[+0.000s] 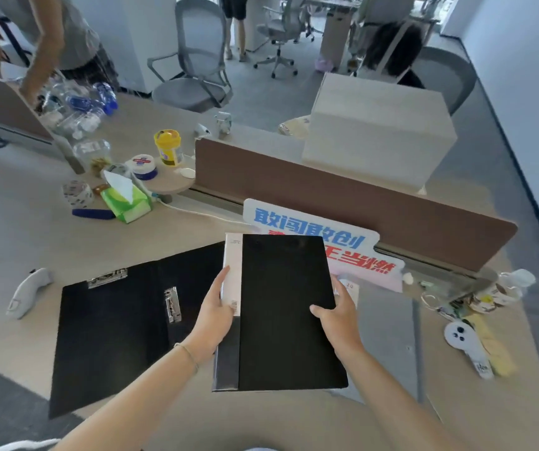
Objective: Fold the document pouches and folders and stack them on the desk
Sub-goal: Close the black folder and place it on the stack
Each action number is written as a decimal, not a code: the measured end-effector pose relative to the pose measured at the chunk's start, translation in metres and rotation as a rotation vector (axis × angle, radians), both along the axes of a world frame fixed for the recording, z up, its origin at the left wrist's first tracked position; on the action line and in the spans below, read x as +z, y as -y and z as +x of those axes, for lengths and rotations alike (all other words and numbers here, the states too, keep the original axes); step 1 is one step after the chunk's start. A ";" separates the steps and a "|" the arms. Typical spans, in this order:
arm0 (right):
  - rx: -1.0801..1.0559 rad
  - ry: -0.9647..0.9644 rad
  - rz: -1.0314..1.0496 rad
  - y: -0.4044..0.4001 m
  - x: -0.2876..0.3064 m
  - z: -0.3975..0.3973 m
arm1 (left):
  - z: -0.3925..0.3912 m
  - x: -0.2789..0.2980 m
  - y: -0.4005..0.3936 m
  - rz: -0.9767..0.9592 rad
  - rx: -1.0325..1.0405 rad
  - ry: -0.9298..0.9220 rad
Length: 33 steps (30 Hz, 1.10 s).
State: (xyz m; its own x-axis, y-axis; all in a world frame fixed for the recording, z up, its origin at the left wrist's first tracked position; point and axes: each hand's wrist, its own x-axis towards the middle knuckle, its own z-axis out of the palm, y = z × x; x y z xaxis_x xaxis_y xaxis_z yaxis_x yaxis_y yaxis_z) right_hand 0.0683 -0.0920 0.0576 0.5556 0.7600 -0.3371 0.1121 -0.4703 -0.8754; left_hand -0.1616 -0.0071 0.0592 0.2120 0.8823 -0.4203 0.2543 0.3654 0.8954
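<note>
Head view: closed black folder w/ white spine label, print unreadable, held above tabletop; left grip clamped on spine, right grip on opposite edge. Open clip folder flat at left. Sign: "敢闯敢创".

A pale wood counter fills the near scene, edged at the far side by a brown divider panel. Beyond it lies grey carpet floor with 2 grey mesh office chairs, more desks far off, and a white wall at right.
</note>
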 end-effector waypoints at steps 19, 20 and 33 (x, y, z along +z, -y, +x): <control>-0.310 -0.014 -0.190 0.109 -0.030 0.128 | 0.168 -0.062 0.044 0.112 -0.373 -0.228; -0.313 -0.011 -0.188 0.112 -0.031 0.134 | 0.174 -0.065 0.046 0.124 -0.378 -0.243; -0.312 0.019 -0.413 0.132 -0.088 0.186 | 0.229 -0.095 0.066 0.208 -0.428 -0.437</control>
State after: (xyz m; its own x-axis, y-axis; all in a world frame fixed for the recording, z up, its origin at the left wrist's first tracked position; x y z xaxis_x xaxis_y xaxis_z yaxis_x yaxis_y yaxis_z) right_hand 0.2541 -0.2236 -0.0306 0.7439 0.3627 -0.5613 -0.0747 -0.7895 -0.6092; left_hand 0.0672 -0.0733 -0.0360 0.4116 0.8298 -0.3769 0.6960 -0.0193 0.7177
